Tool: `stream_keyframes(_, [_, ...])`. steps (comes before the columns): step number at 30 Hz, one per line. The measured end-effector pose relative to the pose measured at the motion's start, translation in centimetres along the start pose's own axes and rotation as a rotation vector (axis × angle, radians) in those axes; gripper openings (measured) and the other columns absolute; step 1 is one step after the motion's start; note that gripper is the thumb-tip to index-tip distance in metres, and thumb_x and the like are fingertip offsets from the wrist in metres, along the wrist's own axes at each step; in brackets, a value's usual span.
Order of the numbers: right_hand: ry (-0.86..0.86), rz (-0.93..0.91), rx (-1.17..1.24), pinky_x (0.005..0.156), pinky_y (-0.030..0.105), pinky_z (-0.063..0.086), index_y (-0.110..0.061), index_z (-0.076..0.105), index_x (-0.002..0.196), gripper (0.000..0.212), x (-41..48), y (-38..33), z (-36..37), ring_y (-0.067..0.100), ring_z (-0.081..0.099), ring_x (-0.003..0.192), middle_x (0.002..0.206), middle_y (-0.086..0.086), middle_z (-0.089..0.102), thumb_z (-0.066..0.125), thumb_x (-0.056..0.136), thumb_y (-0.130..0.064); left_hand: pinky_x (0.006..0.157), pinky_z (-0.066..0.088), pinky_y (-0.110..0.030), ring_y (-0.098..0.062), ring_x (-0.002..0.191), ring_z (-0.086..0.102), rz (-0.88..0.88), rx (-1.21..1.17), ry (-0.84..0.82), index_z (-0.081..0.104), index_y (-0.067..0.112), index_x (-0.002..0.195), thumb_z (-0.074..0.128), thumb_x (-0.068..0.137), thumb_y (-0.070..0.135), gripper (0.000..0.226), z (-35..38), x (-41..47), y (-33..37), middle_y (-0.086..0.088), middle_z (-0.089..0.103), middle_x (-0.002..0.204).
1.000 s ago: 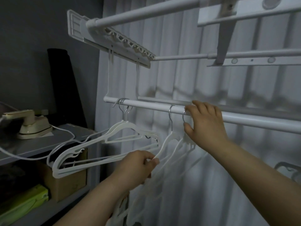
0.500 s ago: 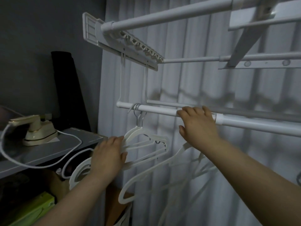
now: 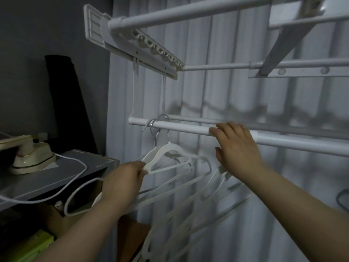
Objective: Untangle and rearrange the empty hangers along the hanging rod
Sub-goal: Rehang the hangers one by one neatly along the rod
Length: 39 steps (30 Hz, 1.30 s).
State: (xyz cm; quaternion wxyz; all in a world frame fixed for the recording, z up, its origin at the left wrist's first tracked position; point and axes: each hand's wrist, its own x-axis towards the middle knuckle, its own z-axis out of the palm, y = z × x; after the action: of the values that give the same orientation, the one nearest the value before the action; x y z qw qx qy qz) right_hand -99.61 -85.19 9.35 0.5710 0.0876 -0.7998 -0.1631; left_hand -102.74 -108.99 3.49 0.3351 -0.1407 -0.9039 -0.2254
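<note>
**Left hand taking the front hanger by its shoulder tip**

The left hand (image 3: 122, 183) is pinching the near shoulder tip of the front hanger (image 3: 171, 150) between thumb and curled fingers. Half a second ago it was only lying flat against that pair, and a second ago it was gripping the loose bunch further right. The grip has therefore moved to a single hanger. I judge that the person is now separating the left pair rather than holding the tangle together.

That front hanger is hanging by its metal hook (image 3: 166, 135) near the left end of the hanging rod (image 3: 181, 127). A second hanger is sitting just behind it. The gripped tip is pointing down and left, directly into the left hand.

The right hand (image 3: 237, 148) is staying on the rod, well to the right of those hooks, with its fingers draped over the top and its thumb below. The bunch of hangers (image 3: 198, 201) is fanning down and left from under its palm. Their hooks are hidden behind the hand, so I cannot tell whether it is also pinching them. The bunch is crossing beneath the front hanger, so the tangle is not yet cleared.

Further left, an iron (image 3: 32, 157) is sitting on a grey shelf (image 3: 62, 174), and its white cord (image 3: 75, 197) is looping down beside the left wrist.
</note>
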Motion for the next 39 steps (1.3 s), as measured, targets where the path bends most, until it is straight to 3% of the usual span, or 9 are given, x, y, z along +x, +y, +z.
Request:
stream_keyframes(6, [0.062,-0.054,0.068,0.089,0.034,0.03,-0.004,0.065,0.093,0.035,-0.7,0.9,-1.4,0.03,0.053,0.095,0.094,0.014,0.069,0.043,0.067,-0.012,0.075,0.043,-0.026,-0.021,0.103,0.06,0.069,0.075,-0.053,0.061,0.028,0.112,0.043,0.092,0.029,0.026,1.3,0.9,2.5,0.0,0.068,0.11])
stream_keyframes(16, [-0.162,-0.099,0.414,0.075,0.031,0.051,-0.004,0.068,0.093,0.033,-1.3,-1.3,-3.0,0.031,0.067,0.079,0.086,0.012,0.071,0.048,0.072,-0.02,0.079,0.047,-0.029,-0.019,0.101,0.062,-0.074,0.097,-0.07,0.062,0.032,0.108,0.047,0.09,0.037,0.024,-0.3,-4.3,-0.7,0.002,0.068,0.107])
stream_keyframes(19, [-0.29,-0.053,0.607,0.086,0.041,0.048,-0.001,0.062,0.11,0.039,-0.6,-4.3,-3.1,0.036,0.061,0.099,0.108,0.019,0.066,0.053,0.076,-0.018,0.077,0.044,-0.028,-0.019,0.1,0.062,-0.145,0.205,-0.024,0.064,0.032,0.1,0.05,0.087,0.045,0.023,-2.5,-7.6,-1.7,0.002,0.069,0.103])
stream_keyframes(24, [-0.621,-0.003,0.82,0.097,0.023,0.029,-0.015,0.029,0.141,0.056,0.1,-9.9,-3.8,0.022,0.044,0.124,0.146,0.004,0.037,0.051,0.091,-0.029,0.064,0.041,-0.027,-0.024,0.097,0.066,-0.179,0.257,0.056,0.07,0.031,0.095,0.06,0.081,0.041,0.02,-6.5,-12.5,-3.0,0.0,0.073,0.096])
stream_keyframes(27, [-0.841,0.076,1.092,0.073,0.02,0.043,-0.018,0.034,0.134,0.049,0.4,-12.8,-4.8,0.019,0.06,0.085,0.125,0.007,0.054,0.053,0.09,-0.028,0.045,0.027,-0.018,-0.024,0.073,0.07,-0.091,0.276,0.062,0.073,0.031,0.075,0.069,0.072,0.042,0.012,-8.5,-14.6,-5.1,0.002,0.074,0.072])
stream_keyframes(30, [-0.933,0.167,1.331,0.039,0.017,0.039,-0.017,0.051,0.088,0.008,0.5,-14.3,-6.2,0.006,0.05,0.04,0.078,0.003,0.06,0.051,0.091,-0.024,0.042,0.019,-0.004,-0.013,0.042,0.061,-0.093,0.237,0.061,0.068,0.031,0.052,0.046,0.065,0.065,0.042,-10.5,-16.3,-7.1,0.008,0.065,0.047])
stream_keyframes(32, [-0.992,0.196,1.409,0.034,0.016,0.034,-0.015,0.049,0.067,0.028,0.3,-15.2,-7.0,0.004,0.046,0.032,0.056,-0.001,0.055,0.048,0.093,-0.025,0.039,0.022,-0.008,-0.007,0.057,0.059,-0.106,0.116,0.03,0.069,0.029,0.052,0.032,0.062,0.08,0.063,-10.9,-17.6,-8.4,0.015,0.062,0.045])
stream_keyframes(35, [-1.094,0.248,1.461,0.034,0.017,0.033,-0.013,0.049,0.062,0.036,0.1,-17.1,-8.7,0.004,0.045,0.031,0.046,-0.003,0.051,0.044,0.094,-0.03,0.044,0.027,-0.012,-0.005,0.08,0.055,-0.169,0.014,-0.027,0.074,0.022,0.064,0.053,0.061,0.068,0.051,-12.2,-19.0,-9.5,0.026,0.05,0.041])
stream_keyframes(39, [-1.193,0.352,1.512,0.037,0.017,0.039,-0.012,0.047,0.063,0.038,-0.4,-19.7,-10.9,0.007,0.051,0.033,0.042,-0.004,0.052,0.044,0.094,-0.033,0.06,0.036,-0.021,-0.022,0.093,0.062,-0.208,-0.025,-0.01,0.071,0.013,0.099,0.062,0.084,0.025,0.021,-13.3,-20.6,-11.7,-0.003,0.067,0.095])
